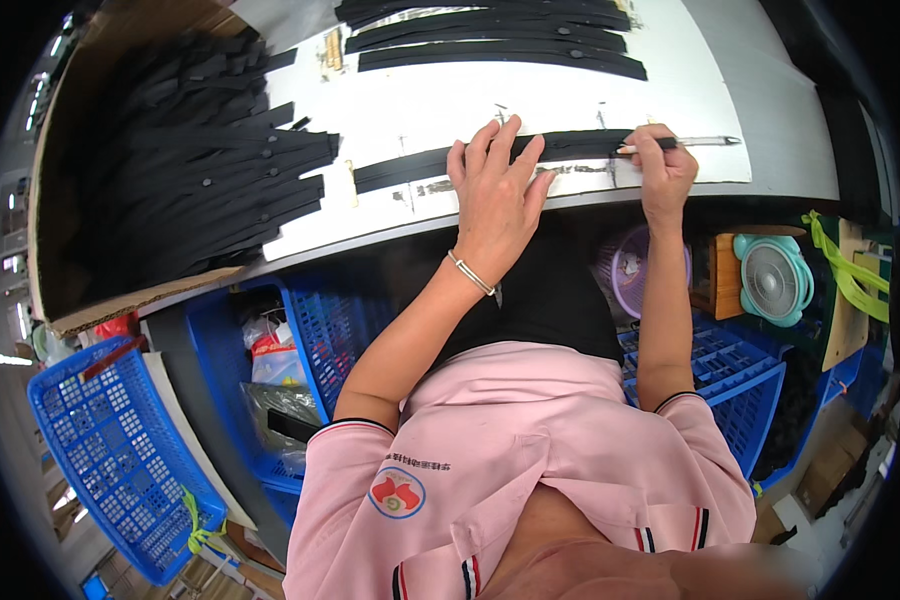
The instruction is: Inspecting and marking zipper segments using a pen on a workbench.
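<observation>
Your right hand (664,178) pinches the pen (705,141) tight; leftward from that grip stretches the black fabric strip (582,146), your left hand (497,195) spread over it, grasping nothing.

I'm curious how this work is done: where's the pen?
In the head view, the pen is upper right, in the right hand, by the right end of the black strip under the left hand.

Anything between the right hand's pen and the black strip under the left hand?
Nothing visible: the pen in the right hand points at the black strip, and the left hand lies across it farther left, clear of the pen.
</observation>
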{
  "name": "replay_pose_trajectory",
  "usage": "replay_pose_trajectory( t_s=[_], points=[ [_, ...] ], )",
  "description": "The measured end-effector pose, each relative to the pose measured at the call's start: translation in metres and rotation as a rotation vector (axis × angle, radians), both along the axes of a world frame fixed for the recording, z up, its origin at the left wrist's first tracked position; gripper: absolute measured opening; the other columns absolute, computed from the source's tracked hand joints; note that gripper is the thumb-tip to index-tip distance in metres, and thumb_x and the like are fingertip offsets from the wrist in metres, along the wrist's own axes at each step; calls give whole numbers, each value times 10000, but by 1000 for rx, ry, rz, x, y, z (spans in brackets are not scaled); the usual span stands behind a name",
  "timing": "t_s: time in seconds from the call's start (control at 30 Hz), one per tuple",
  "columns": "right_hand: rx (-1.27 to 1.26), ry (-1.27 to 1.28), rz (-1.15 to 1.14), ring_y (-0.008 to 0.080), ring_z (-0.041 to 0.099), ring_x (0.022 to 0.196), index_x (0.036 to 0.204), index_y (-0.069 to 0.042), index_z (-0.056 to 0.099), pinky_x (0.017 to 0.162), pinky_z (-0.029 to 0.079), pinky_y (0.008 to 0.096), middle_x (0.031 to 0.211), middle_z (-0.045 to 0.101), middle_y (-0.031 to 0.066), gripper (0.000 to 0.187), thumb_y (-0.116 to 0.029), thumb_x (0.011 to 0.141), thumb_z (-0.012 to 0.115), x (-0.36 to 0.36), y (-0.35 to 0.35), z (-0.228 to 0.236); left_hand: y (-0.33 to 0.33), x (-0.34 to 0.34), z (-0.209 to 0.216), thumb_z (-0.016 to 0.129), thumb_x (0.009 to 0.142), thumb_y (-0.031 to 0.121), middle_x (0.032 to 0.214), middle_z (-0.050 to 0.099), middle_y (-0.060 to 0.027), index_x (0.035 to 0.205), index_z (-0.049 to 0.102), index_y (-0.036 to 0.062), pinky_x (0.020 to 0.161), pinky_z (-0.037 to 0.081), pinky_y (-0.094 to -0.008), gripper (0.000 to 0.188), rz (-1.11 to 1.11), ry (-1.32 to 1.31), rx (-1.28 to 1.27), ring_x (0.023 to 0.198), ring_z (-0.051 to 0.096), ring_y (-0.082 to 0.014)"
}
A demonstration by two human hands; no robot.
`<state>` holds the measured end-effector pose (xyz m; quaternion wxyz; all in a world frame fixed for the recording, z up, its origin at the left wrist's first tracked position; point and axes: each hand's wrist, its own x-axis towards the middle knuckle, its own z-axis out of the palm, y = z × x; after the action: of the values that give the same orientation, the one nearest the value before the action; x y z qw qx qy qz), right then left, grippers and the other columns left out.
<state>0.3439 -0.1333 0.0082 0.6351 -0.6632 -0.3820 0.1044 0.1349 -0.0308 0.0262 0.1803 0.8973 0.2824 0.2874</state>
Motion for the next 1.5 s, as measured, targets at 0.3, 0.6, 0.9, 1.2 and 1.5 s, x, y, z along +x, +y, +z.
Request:
replay_pose_trajectory(
  t_s=[0.3,0.6,0.9,1.2,1.5],
  points=[
    [16,5,-71,74,607,698,938,15,728,647,486,220,862,725,49,136,-69,986,632,-6,8,-2,77,27,-12,633,991,344,1523,459,-209,1362,620,80,1172,154,-684,456,-101,70,-7,1463,366,-379],
    [-8,-23,-73,56,570,677,940,13,734,626,454,212,816,707,31,148,-83,993,635,-4,8,0,118,-125,-6,647,943,122,1414,581,-167,1299,647,61,1199,230,-575,361,330,175,221,1393,458,-365],
    [-52,-17,-89,57,563,672,939,6,735,614,442,214,770,675,19,171,-122,1004,642,-2,9,-4,150,-157,6,780,846,172,1135,723,-66,1030,741,74,1097,378,-461,213,382,29,216,1137,618,-281],
    [-38,-19,-144,49,554,681,1245,-75,710,614,440,229,833,695,2,271,-226,1034,631,-18,13,14,67,-50,4,816,790,164,1083,708,-42,985,727,109,1138,333,-524,221,9,-154,125,1174,622,-265],
    [-145,-837,-5,280,653,1190,1237,-87,659,1029,458,434,1198,721,84,352,-77,891,721,-103,18,-3,12,-6,-14,701,814,72,1487,496,-220,1450,473,-23,1212,207,-581,682,-50,-138,37,1442,411,-385]
  ],
)
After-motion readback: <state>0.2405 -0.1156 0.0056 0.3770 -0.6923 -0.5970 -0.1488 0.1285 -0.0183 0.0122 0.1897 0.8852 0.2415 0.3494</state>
